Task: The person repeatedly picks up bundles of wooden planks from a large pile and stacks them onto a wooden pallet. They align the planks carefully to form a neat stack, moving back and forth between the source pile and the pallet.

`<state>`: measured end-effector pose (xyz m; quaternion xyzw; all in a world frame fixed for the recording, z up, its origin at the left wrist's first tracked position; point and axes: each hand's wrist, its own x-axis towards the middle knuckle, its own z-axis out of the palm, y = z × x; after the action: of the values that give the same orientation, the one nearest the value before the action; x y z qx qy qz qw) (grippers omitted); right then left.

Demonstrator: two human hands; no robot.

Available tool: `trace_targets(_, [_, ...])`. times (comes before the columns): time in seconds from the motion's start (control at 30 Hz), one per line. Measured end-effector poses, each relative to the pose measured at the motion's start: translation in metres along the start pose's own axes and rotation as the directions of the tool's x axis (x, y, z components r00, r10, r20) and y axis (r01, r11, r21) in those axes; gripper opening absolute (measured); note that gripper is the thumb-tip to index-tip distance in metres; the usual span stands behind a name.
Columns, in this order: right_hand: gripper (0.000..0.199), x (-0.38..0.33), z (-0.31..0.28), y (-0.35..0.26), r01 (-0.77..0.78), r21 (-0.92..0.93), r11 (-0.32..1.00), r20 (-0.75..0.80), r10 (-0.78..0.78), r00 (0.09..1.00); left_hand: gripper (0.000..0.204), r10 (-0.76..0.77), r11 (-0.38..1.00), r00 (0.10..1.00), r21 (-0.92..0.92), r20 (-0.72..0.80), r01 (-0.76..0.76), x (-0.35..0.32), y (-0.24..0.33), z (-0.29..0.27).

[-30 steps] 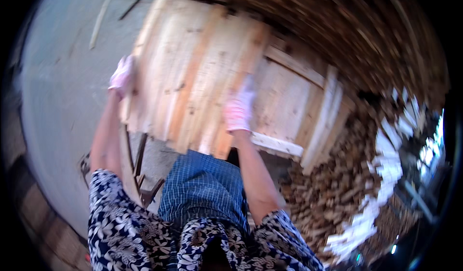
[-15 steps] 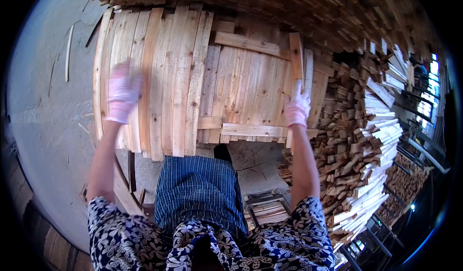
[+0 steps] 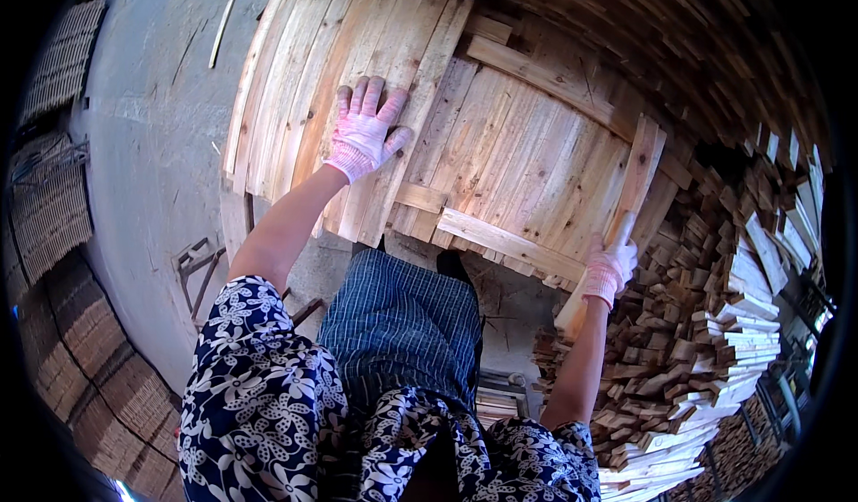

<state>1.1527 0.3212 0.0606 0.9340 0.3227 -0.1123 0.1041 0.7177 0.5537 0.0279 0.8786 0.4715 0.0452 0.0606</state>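
Note:
My left hand [image 3: 362, 135], in a pink and white work glove, lies flat with fingers spread on a row of upright wooden planks [image 3: 308, 82] set side by side. My right hand [image 3: 610, 265], gloved alike, is closed round a single wooden plank [image 3: 640, 167] at the right end. That plank slants across the lower layer of boards [image 3: 527, 158], its lower end jutting out past the near edge. Two crosswise wooden strips lie on the lower layer, a far strip [image 3: 545, 77] and a near strip [image 3: 509, 238].
A large stack of cut wood [image 3: 679, 323] rises at my right, and more timber [image 3: 626, 19] is piled along the far side. Bundled slats [image 3: 80, 314] stand at the far left beyond the grey concrete floor [image 3: 147, 171]. A metal frame [image 3: 198, 274] sits left of my apron.
My left hand has gone from a blurred sweep at the left to resting flat further right on the planks. My right hand has drawn its plank nearer. The whole view has turned.

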Motion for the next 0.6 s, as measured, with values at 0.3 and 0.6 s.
trace_targets(0.3, [0.096,-0.052,-0.004,-0.084,0.021,0.404,0.915,0.128,-0.079,0.989,0.07,0.032,0.999,0.996,-0.038,-0.081,-0.035,-0.004,-0.005,-0.001])
trace_targets(0.6, [0.079,-0.132,0.025,-0.339,0.211,0.677,0.705,0.049,-0.329,0.943,0.07,-0.009,0.986,1.0,-0.168,-0.027,0.004,0.001,-0.002,0.002])
